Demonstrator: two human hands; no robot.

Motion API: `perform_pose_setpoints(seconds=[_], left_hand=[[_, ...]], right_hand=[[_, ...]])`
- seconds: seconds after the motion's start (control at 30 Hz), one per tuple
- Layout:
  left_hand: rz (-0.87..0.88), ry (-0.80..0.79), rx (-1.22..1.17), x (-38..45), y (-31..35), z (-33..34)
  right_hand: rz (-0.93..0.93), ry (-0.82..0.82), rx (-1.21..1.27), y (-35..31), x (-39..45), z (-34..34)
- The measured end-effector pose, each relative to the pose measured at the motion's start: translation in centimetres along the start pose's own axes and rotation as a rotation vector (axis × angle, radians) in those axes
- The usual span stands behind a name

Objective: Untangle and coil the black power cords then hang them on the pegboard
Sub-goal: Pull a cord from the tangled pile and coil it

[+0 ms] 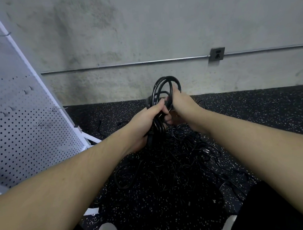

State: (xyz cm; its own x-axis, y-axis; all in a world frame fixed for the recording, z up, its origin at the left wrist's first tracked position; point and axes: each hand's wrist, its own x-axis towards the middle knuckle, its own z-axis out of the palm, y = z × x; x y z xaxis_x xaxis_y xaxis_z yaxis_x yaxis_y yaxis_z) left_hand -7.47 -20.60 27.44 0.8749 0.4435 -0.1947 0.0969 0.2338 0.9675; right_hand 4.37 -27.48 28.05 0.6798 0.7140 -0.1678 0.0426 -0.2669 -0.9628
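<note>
Gripping coiled cord, unlabelled

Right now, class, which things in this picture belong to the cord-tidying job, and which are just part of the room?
Part of the job:
- coiled black power cord, gripped by left hand and right hand
- tangled pile of black cords on the floor
- white perforated metal pegboard with hooks

Just there:
- grey wall socket
- metal conduit pipe
- grey concrete wall
- black speckled rubber floor
</note>
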Motion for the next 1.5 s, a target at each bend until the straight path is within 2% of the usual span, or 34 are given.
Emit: perform_pose_setpoints(seconds=[0.07,0.13,0.23,0.3,0.37,0.43,0.5,0.6,0.67,0.73,0.9,1.03,1.13,1.23,1.3,1.4,1.5], left_hand=[[-0.015,-0.021,-0.031,0.1,0.1,0.1],[-0.026,-0.005,-0.031,0.1,0.3,-0.1],[-0.045,0.079,0.012,0.3,0.4,-0.9],[-0.057,0.11,0.096,0.3,0.1,-1.6],[-0.081,0.069,0.152,0.2,0.0,-2.1],[-0.101,-0.011,0.15,0.0,0.2,-2.2],[-0.124,-0.094,0.079,-0.5,0.8,-2.3],[-0.161,-0.236,-0.058,-1.2,1.3,-3.1],[-0.158,-0.331,-0.043,-1.7,1.4,-3.3],[-0.162,-0.39,-0.047,-1.9,1.3,-3.1],[-0.243,-0.378,-0.157,-1.4,0.9,-2.3],[-0.24,-0.24,-0.178,-0.8,0.2,-1.2],[-0.184,-0.166,-0.162,-0.3,0.0,-1.4],[-0.079,-0.044,-0.148,0.2,0.7,-2.0],[0.007,0.042,-0.22,0.7,1.3,-2.3],[0.1,0.166,-0.376,1.6,1.5,-2.9],[0.158,0.266,-0.39,2.3,1.1,-3.1]], right_hand=[[0.061,-0.132,0.233,-0.5,-0.6,-0.3],[0.015,-0.248,0.392,-1.0,-0.8,-0.7],[-0.079,-0.337,0.451,-1.0,-1.0,-1.3],[-0.134,-0.291,0.298,-1.1,-1.5,-0.8],[-0.128,-0.134,0.221,-1.1,-1.5,-0.1],[-0.11,0.034,0.212,-1.3,-1.2,0.2],[-0.082,0.107,0.313,-1.7,-0.7,0.4],[0.04,0.022,0.679,-2.5,-0.5,0.9],[0.1,-0.071,0.791,-2.7,-0.4,0.7],[0.1,-0.118,0.78,-2.7,-0.1,0.3],[0.085,-0.161,0.713,-2.0,0.8,0.2],[0.095,-0.107,0.641,-1.2,1.3,0.6],[0.132,-0.07,0.497,-0.5,1.3,0.5],[0.211,-0.249,0.324,1.3,1.1,0.2],[0.264,-0.385,0.226,2.3,0.8,0.1],[0.219,-0.613,0.09,2.8,-0.1,0.2],[0.168,-0.781,-0.019,3.1,-1.2,1.4]])
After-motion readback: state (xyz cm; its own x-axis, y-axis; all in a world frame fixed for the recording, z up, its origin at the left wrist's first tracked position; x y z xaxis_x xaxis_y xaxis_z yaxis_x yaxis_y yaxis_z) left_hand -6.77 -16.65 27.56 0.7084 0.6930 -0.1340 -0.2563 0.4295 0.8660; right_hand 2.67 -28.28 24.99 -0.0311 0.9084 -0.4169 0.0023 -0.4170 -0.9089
